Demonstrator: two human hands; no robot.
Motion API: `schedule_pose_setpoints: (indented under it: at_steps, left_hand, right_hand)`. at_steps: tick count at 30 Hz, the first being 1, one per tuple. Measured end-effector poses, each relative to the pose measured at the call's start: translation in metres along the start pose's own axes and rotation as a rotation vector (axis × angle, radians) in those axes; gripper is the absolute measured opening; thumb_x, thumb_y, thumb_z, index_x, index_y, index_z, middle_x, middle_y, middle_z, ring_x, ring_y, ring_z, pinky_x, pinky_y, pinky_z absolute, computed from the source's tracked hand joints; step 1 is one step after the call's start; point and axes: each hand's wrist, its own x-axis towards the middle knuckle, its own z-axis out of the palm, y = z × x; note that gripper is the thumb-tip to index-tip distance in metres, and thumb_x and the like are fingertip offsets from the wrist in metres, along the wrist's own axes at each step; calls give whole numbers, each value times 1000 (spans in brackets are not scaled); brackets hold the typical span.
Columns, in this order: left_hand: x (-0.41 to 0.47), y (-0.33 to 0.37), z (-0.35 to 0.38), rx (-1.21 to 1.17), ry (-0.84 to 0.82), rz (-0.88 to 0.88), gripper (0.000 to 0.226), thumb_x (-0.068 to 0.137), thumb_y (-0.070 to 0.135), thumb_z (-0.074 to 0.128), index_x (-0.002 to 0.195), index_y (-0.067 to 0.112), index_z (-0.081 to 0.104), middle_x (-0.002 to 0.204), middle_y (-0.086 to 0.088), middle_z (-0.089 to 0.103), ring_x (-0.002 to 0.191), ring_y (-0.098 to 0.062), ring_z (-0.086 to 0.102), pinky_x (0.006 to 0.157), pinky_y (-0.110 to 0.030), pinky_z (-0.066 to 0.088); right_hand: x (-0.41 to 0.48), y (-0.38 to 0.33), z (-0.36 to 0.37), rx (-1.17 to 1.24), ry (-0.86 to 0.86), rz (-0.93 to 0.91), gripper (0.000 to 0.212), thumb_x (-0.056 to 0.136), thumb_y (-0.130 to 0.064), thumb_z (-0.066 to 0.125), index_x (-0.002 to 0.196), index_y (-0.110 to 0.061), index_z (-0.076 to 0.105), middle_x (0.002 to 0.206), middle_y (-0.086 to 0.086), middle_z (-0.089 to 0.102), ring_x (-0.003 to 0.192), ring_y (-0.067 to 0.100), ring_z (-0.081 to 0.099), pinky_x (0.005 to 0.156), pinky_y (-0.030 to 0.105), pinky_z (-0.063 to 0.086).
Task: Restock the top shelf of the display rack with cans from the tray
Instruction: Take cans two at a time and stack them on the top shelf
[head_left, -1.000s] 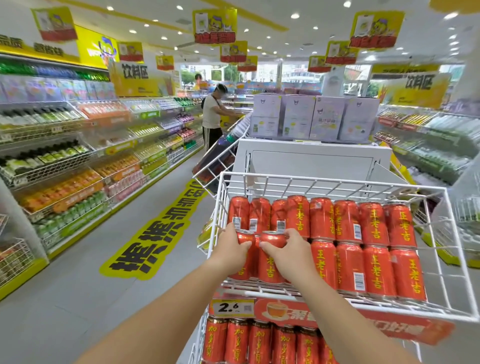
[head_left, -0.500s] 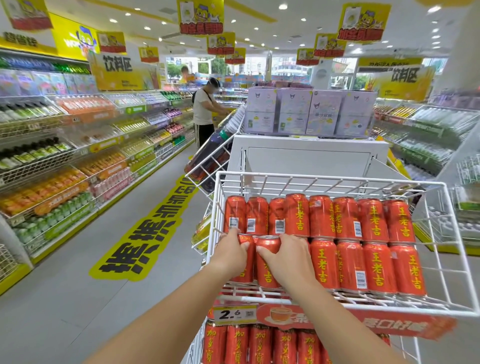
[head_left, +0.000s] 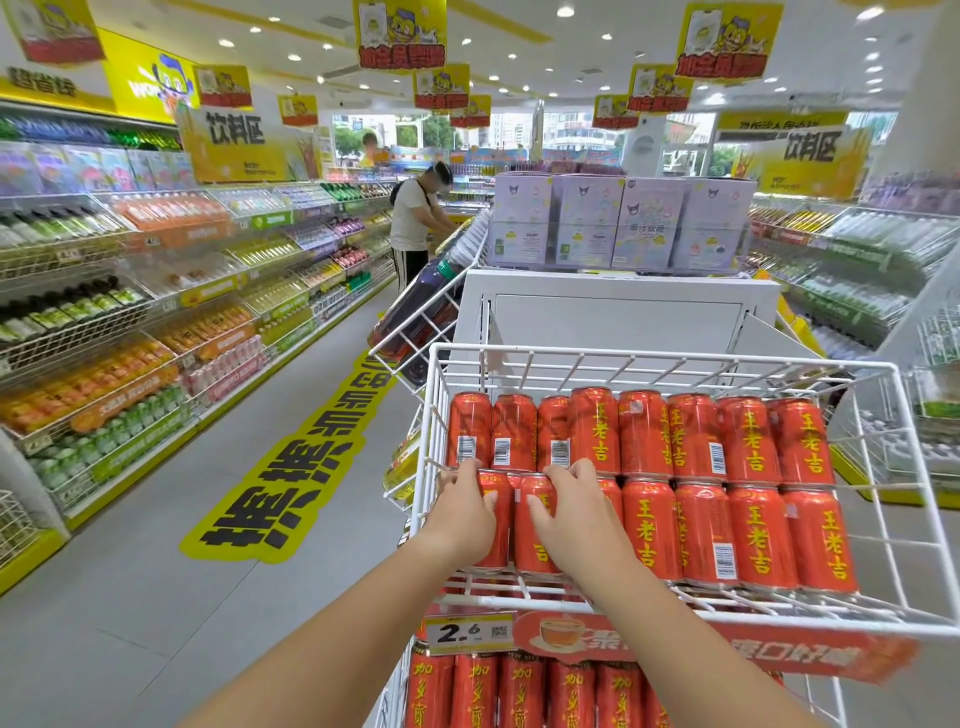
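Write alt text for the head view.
The left hand and right hand hold the leftmost front-row red cans in a white wire top shelf holding two rows of cans. A 2.6 price tag hangs below; an aisle runs left.

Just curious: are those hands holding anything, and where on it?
Yes. The left hand grips the leftmost front-row Wanglaoji can at its top end; the right hand grips the neighbouring can likewise.

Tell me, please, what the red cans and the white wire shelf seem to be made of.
The red cans: probably thin metal, glossy printed coating; silvery rims and highlights suggest it. The wire shelf: apparently steel rod, painted or powder-coated white; thin straight bars joined in a grid.
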Motion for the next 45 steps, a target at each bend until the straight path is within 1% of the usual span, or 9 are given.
schedule_pose_setpoints:
  at_steps: [7,11,16,19,26,31,37,43,45]
  left_hand:
    - [2,-4,1,-27,-12,-1,53,105,22,47,153,25,26,150,-16,39,106,-24,58,89,-39,54]
    - [-3,-1,-1,-32,-25,-8,62,106,23,46,160,23,15,163,-14,27,141,-29,43,108,-41,44]
    - [-14,4,-6,48,-37,24,67,102,24,52,157,17,14,154,-14,39,134,-31,50,111,-43,42]
    - [-29,5,-8,313,-82,105,79,104,28,49,161,10,-2,165,-16,13,149,-34,28,120,-45,31]
    - [-66,5,-14,693,-102,228,77,105,47,39,161,12,1,169,-16,4,156,-32,4,126,-47,13]
    - [-101,4,-18,914,-82,304,75,105,57,17,161,8,8,168,-21,9,156,-35,2,127,-46,4]
    - [-141,-16,-19,839,-18,251,106,75,74,-20,162,20,6,169,-10,12,156,-31,6,122,-60,9]
    - [-195,-88,2,776,-5,275,84,92,65,20,154,12,38,155,-21,43,141,-43,43,100,-70,44]
    - [-212,-114,21,776,-69,264,90,89,68,11,160,14,20,163,-21,27,149,-44,29,108,-71,35]
  right_hand:
    - [4,6,-2,25,-70,-15,49,103,-31,54,148,-15,45,142,0,39,116,22,60,93,35,51]
    - [2,7,-1,0,-71,-26,51,104,-33,51,151,-17,41,145,1,37,115,21,61,91,34,52]
    - [-3,7,-9,-143,-62,-104,51,104,-35,49,151,-19,37,142,3,41,106,22,65,78,31,54]
    - [-11,10,-20,-372,-60,-225,41,102,-37,48,138,-18,47,134,4,47,107,23,61,75,32,54]
    - [-25,27,-30,-575,-123,-303,63,99,-55,37,150,-17,40,152,10,45,141,29,39,116,42,35]
    - [-52,30,-35,-522,-140,-239,85,89,-64,4,159,-21,27,167,12,22,155,31,16,123,51,15]
    - [-103,24,-42,-495,-119,-182,96,79,-69,-8,161,-26,17,170,10,9,156,31,7,123,54,11]
    - [-186,35,-14,-548,-84,-138,79,92,-63,20,153,-17,42,162,19,33,149,39,32,116,59,31]
    - [-218,46,10,-553,-99,-117,76,93,-61,28,152,-15,44,161,19,34,147,39,34,115,59,33]
